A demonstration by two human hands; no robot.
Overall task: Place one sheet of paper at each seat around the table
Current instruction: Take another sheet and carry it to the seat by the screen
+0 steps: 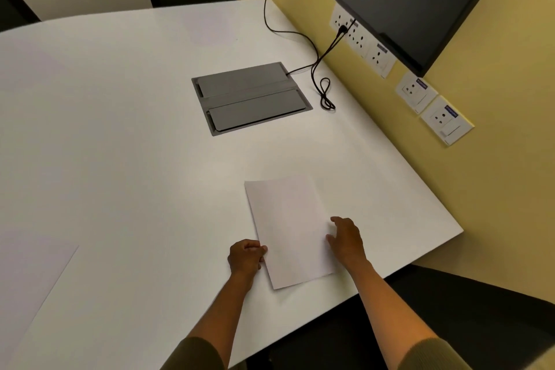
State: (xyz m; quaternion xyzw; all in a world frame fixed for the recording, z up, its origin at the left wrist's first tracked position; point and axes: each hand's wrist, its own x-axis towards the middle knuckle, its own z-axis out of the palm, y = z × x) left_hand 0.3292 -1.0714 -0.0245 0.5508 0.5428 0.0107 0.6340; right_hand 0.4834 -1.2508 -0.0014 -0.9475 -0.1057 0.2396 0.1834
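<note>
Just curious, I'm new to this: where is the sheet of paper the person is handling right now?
In the head view, the sheet of paper lies on the white table near its front edge, between the left hand and right hand.

Olive ribbed sleeves (195,353), bare forearms

Matt white paper sheet (289,228) on smooth, faintly glossy white tabletop (120,129); brushed grey metal cable hatch (250,97); ribbed olive cloth sleeves (435,354).
</note>
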